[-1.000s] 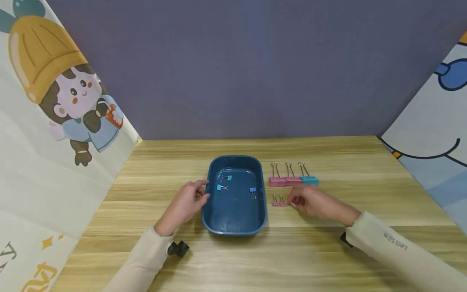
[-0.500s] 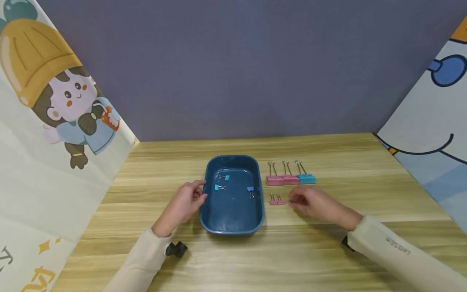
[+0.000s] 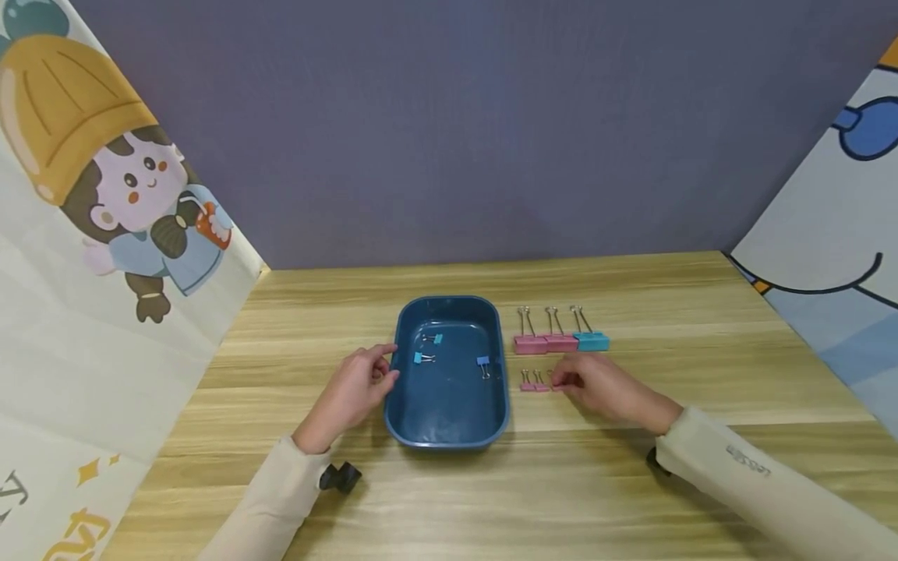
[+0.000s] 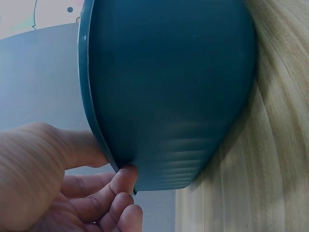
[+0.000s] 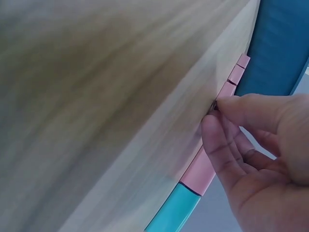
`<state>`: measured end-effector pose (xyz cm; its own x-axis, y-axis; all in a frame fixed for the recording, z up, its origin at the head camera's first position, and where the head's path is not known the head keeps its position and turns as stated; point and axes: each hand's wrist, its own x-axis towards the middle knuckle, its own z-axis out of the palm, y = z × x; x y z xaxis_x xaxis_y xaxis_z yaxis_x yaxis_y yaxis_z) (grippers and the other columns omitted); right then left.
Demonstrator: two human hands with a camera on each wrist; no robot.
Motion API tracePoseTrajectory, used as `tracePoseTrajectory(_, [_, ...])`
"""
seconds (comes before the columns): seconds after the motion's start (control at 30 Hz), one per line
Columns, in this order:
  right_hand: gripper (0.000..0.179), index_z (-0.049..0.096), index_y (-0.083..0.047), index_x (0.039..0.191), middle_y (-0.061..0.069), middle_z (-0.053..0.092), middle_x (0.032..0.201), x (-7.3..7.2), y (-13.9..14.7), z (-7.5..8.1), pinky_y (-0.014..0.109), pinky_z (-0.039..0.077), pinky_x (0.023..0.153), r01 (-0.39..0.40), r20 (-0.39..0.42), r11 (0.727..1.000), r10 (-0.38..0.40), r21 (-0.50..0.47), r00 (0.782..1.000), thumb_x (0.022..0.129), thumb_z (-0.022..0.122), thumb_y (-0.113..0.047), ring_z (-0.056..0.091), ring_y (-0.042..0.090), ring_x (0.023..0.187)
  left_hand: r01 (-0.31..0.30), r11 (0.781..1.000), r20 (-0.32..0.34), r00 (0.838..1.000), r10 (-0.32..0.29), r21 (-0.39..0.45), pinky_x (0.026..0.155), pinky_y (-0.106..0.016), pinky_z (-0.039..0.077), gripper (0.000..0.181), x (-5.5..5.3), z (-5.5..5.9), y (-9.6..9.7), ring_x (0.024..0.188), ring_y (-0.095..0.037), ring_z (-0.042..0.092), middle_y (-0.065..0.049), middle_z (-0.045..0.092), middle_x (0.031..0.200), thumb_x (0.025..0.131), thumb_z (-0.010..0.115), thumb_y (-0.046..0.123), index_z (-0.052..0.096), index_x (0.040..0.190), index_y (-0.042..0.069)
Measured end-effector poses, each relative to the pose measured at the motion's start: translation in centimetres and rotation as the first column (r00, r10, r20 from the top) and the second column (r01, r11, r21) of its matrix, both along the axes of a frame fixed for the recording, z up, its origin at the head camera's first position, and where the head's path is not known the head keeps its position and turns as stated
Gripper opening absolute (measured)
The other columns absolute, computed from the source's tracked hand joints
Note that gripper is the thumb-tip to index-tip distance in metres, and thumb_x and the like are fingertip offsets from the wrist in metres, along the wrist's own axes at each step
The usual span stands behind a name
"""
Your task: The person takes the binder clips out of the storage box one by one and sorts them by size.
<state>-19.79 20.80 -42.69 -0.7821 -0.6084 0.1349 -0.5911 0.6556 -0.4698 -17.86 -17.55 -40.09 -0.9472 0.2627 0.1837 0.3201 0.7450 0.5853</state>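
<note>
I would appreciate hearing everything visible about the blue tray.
The blue tray looks like smooth, shiny plastic: a rounded rectangle, open-topped, with raised walls and a thin rim. It stands upright on the wood-grain table, its longer sides running front to back. Two teal binder clips and one blue binder clip lie inside. The left hand has its grip on the rim's left side.

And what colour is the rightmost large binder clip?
Turquoise: the rightmost large binder clip shows best in the head view.

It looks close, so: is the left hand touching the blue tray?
Touching: the left wrist view shows the left hand gripping the blue tray by its rim.
</note>
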Motion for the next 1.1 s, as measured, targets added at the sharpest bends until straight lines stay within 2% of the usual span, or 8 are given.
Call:
tracePoseTrajectory(0.3, [0.018, 0.068, -0.009, 0.087, -0.004, 0.061, 0.081, 0.0, -0.5, 0.9, 0.023, 0.049, 0.062, 0.019, 0.046, 1.0, -0.019, -0.003, 0.999, 0.077, 0.072, 0.006, 0.056, 0.006, 0.071, 0.002, 1.0, 0.009, 1.0, -0.003, 0.006, 0.061, -0.026, 0.046, 0.039, 0.2, 0.3, 0.1, 0.072, -0.016, 0.049, 0.0, 0.056, 0.079, 0.087, 0.066, 0.006, 0.058, 0.123, -0.005])
tracePoseTrajectory(0.4, [0.017, 0.068, -0.005, 0.088, 0.0, 0.062, 0.082, -0.2, -0.8, 1.9, 0.023, 0.05, 0.062, 0.011, 0.015, 0.999, -0.011, -0.034, 1.0, 0.076, 0.071, 0.007, 0.057, 0.007, 0.071, 0.0, 1.0, 0.015, 1.0, 0.0, 0.006, 0.061, -0.026, 0.046, 0.039, 0.2, 0.4, 0.1, 0.073, -0.016, 0.049, 0.0, 0.056, 0.078, 0.086, 0.067, 0.006, 0.058, 0.123, -0.005])
tracePoseTrajectory(0.5, [0.016, 0.068, -0.005, 0.088, 0.001, 0.062, 0.082, -0.5, -1.6, 3.3, 0.024, 0.05, 0.061, -0.006, -0.05, 0.999, 0.004, -0.045, 0.999, 0.077, 0.071, 0.005, 0.057, 0.008, 0.07, -0.001, 1.0, 0.015, 1.0, 0.001, 0.002, 0.062, -0.026, 0.046, 0.039, 0.2, 0.4, 0.1, 0.073, -0.016, 0.049, 0.0, 0.056, 0.079, 0.086, 0.067, 0.006, 0.058, 0.122, -0.005])
tracePoseTrajectory(0.6, [0.016, 0.068, -0.007, 0.091, -0.001, 0.061, 0.084, -0.9, -2.9, 4.7, 0.024, 0.05, 0.062, -0.015, -0.095, 0.999, 0.012, -0.029, 0.995, 0.078, 0.073, 0.001, 0.056, 0.006, 0.071, 0.002, 1.0, 0.008, 1.0, -0.002, 0.001, 0.062, -0.027, 0.046, 0.039, 0.2, 0.3, 0.1, 0.073, -0.016, 0.049, -0.001, 0.056, 0.079, 0.085, 0.068, 0.005, 0.058, 0.122, -0.005])
tracePoseTrajectory(0.8, [0.015, 0.068, -0.008, 0.097, -0.001, 0.06, 0.088, -1.5, -6.4, 6.7, 0.024, 0.05, 0.065, -0.086, -0.065, 0.996, 0.085, -0.013, 0.994, 0.083, 0.07, -0.003, 0.057, 0.007, 0.075, 0.003, 1.0, 0.005, 1.0, -0.003, 0.0, 0.063, -0.028, 0.046, 0.04, 0.3, 0.4, 0.0, 0.073, -0.016, 0.049, 0.0, 0.056, 0.079, 0.086, 0.068, 0.006, 0.058, 0.122, -0.005])
tracePoseTrajectory(0.93, [0.016, 0.067, -0.011, 0.1, -0.002, 0.059, 0.092, -2.3, -8.9, 7.1, 0.023, 0.049, 0.066, -0.118, -0.035, 0.992, 0.119, 0.036, 0.992, 0.084, 0.07, -0.006, 0.056, 0.007, 0.076, 0.001, 1.0, 0.002, 1.0, -0.001, -0.002, 0.063, -0.028, 0.046, 0.039, 0.3, 0.4, 0.0, 0.073, -0.016, 0.049, 0.0, 0.056, 0.079, 0.086, 0.067, 0.006, 0.058, 0.122, -0.005])
tracePoseTrajectory(1.1, [0.019, 0.067, -0.014, 0.103, -0.002, 0.058, 0.097, -3.5, -11.3, 6.7, 0.024, 0.048, 0.067, -0.181, -0.004, 0.982, 0.181, 0.044, 0.983, 0.085, 0.069, -0.008, 0.056, 0.01, 0.079, -0.003, 1.0, 0.008, 1.0, 0.003, -0.006, 0.063, -0.027, 0.046, 0.038, 0.3, 0.5, 0.1, 0.073, -0.016, 0.049, 0.001, 0.055, 0.079, 0.087, 0.066, 0.007, 0.058, 0.123, -0.004])
